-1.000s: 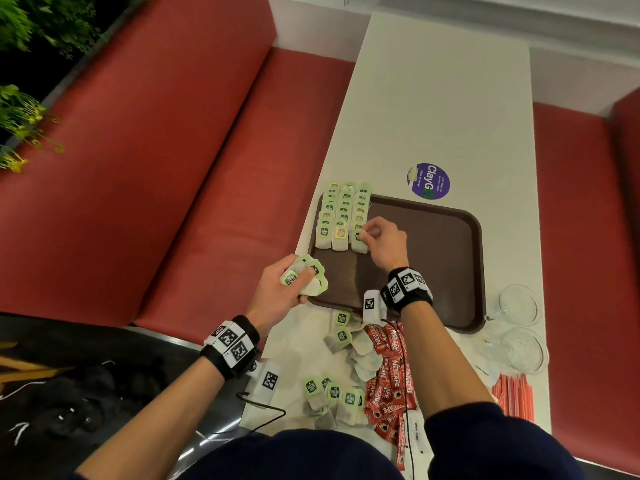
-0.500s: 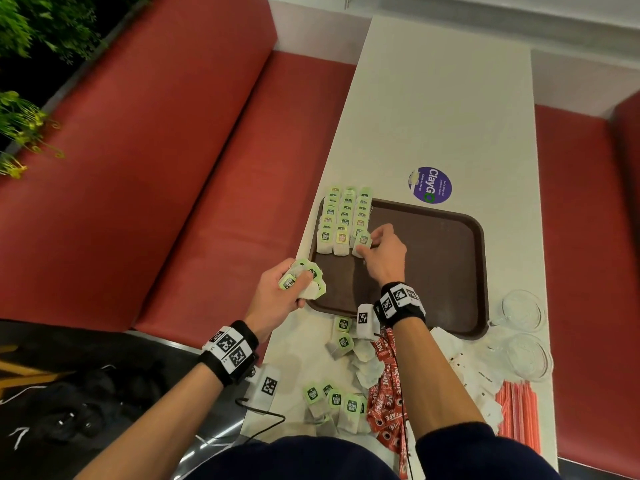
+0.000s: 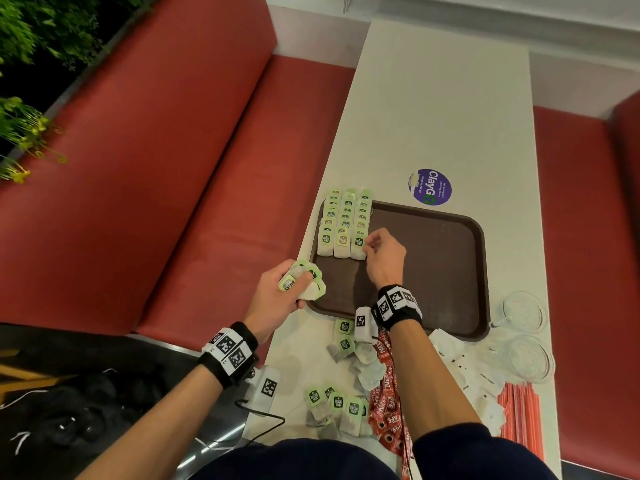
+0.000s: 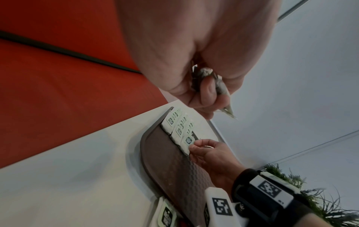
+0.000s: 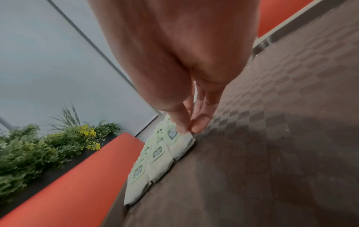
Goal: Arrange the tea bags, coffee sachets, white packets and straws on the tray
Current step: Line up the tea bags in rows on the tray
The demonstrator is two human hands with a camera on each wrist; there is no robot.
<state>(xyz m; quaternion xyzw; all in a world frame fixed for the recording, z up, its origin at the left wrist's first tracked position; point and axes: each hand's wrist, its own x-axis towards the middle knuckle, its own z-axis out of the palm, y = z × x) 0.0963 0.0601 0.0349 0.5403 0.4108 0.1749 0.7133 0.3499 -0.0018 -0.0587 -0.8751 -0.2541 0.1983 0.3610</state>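
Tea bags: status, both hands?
Left hand grips a bunch of tea bags. Right hand pinches the front bag of the third row on the tray. Nothing in the way.

I am sitting in a café or fast-food dining booth. Red padded bench seats (image 3: 180,174) run along both sides of a long, narrow white table (image 3: 440,109), the upholstered backs rising like booth walls. A round purple sticker (image 3: 430,187) on the tabletop reads "ClayGo" and asks diners to clean up. A brown plastic serving tray (image 3: 446,258) of the self-service kind lies in front of me. Behind the left bench a planter of green foliage with small yellow flowers (image 5: 58,142) stands against a pale panelled wall (image 5: 48,61).
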